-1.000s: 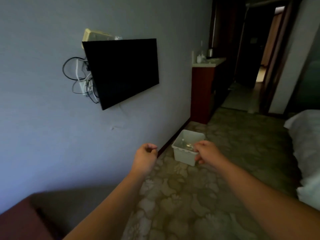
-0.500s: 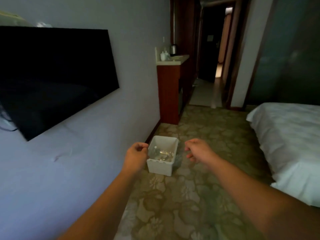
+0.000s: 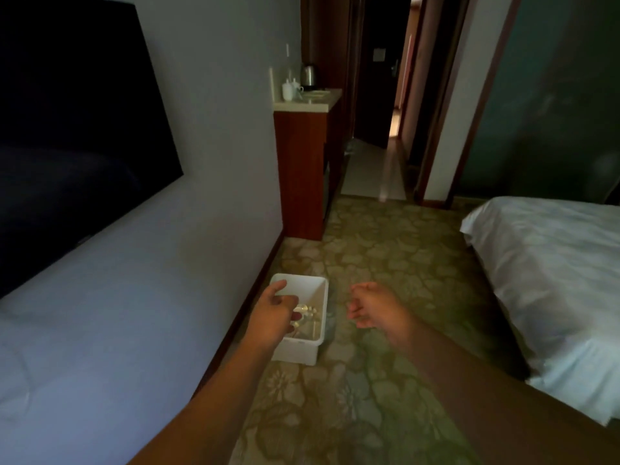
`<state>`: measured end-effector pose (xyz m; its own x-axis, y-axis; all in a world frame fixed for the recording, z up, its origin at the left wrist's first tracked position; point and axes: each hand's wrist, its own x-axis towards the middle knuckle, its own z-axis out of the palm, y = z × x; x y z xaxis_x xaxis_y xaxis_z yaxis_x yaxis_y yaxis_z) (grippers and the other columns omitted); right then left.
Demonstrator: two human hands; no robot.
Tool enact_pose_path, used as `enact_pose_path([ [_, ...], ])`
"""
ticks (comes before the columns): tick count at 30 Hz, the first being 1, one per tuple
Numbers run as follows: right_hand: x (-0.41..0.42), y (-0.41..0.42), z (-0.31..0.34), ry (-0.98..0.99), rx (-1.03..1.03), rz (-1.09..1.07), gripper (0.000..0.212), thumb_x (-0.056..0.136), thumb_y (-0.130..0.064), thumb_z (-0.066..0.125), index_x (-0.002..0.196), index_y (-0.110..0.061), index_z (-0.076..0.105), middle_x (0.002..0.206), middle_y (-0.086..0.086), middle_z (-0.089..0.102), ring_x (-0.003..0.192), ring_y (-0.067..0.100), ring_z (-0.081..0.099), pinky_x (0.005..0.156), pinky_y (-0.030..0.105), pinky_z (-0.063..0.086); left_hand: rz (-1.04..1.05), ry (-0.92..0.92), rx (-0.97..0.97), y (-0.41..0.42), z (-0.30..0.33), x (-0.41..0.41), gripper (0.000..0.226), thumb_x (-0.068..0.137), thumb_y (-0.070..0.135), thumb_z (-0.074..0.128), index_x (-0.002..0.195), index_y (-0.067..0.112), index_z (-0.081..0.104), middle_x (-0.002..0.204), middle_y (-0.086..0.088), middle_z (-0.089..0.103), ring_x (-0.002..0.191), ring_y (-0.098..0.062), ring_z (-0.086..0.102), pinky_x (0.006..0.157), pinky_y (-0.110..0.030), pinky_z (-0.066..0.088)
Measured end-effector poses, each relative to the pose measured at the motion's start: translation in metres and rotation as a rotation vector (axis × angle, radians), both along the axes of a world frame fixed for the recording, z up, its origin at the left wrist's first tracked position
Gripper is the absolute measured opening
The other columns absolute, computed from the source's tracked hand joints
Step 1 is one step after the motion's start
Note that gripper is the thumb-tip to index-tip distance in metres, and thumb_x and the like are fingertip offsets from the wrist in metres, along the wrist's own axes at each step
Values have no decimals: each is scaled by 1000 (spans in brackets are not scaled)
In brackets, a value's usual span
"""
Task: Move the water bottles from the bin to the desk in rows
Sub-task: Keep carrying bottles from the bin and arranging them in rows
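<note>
Bottles (image 3: 303, 310) lie in the bin (image 3: 298, 349), axis unclear; left hand (image 3: 273, 313) loosely curled over them; right hand (image 3: 372, 308) slack, empty.

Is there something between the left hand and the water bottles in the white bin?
Nothing visible blocks it. The left hand is above the open top of the white bin, with the water bottles lying just below its fingers. The bin has no lid.

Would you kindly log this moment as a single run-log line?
phase: reaching | left hand: over white bin, fingers loosely curled, empty | right hand: beside bin, empty | water bottles: in bin
</note>
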<state>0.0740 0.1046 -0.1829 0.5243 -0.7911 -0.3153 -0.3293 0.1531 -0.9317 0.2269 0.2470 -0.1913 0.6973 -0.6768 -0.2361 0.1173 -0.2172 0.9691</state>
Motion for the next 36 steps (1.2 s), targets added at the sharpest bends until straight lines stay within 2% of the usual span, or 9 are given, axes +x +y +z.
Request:
enact_pose_path([
  [6, 77, -94, -41, -21, 108, 13, 10, 95, -24, 56, 98, -22, 65, 91, 2, 73, 82, 19, 69, 63, 31, 57, -20, -19, 66, -89, -34, 65, 13, 98, 28, 57, 97, 29, 70, 111, -6, 69, 99, -22, 68, 87, -43, 58],
  [11, 145, -184, -71, -39, 281, 43, 12, 94, -26, 60, 101, -21, 68, 91, 4, 75, 81, 21, 69, 72, 38, 60, 43, 31, 92, -163, -52, 128, 16, 101, 24, 55, 112, 21, 66, 94, -8, 71, 80, -20, 67, 67, -33, 51],
  [14, 189, -230, -86, 27, 298, 75, 15, 90, -27, 64, 96, -18, 74, 81, -2, 74, 70, 14, 67, 63, 28, 55, 83, 16, 141, -202, -65, 172, 20, 101, 34, 53, 105, 22, 69, 76, -7, 68, 65, -19, 63, 59, -30, 52],
  [18, 243, -275, -122, 165, 284, 37, 14, 86, -28, 65, 80, -17, 73, 56, -7, 63, 41, 7, 48, 46, 20, 37, 172, 146, 223, -238, -102, 225, 40, 99, 38, 53, 65, 21, 66, 60, -4, 59, 55, -17, 56, 62, -32, 46],
  [22, 304, -308, -172, 215, 330, 53, 22, 92, -27, 56, 78, -17, 69, 45, -7, 47, 34, 7, 35, 40, 16, 27, 231, 190, 304, -270, -153, 283, 43, 102, 39, 50, 63, 23, 60, 52, 1, 56, 55, -18, 55, 63, -35, 45],
  [26, 370, -348, -229, 333, 348, 57, 22, 94, -24, 58, 78, -15, 70, 45, -5, 45, 35, 8, 35, 41, 17, 27, 201, 167, 375, -309, -217, 350, 57, 105, 42, 42, 54, 28, 64, 46, 9, 57, 52, -12, 57, 59, -27, 43],
  [30, 416, -375, -308, 417, 409, 2, 29, 97, -30, 56, 81, -10, 69, 48, -2, 42, 39, 12, 35, 43, 21, 27, 247, 276, 464, -340, -302, 413, 49, 105, 43, 44, 67, 20, 63, 44, 8, 58, 53, -11, 58, 53, -26, 45],
  [33, 454, -400, -375, 469, 447, -19, 34, 97, -34, 56, 70, -13, 61, 50, 1, 43, 43, 16, 36, 46, 22, 28, 280, 360, 495, -367, -374, 453, 43, 104, 41, 48, 72, 16, 63, 49, 7, 58, 57, -15, 56, 55, -27, 45],
  [36, 483, -418, -452, 526, 506, 45, 28, 98, -27, 55, 77, -12, 65, 57, 4, 51, 48, 18, 43, 48, 24, 35, 260, 407, 566, -386, -448, 467, 37, 104, 31, 47, 72, 18, 58, 70, -2, 58, 58, -14, 51, 53, -25, 40],
])
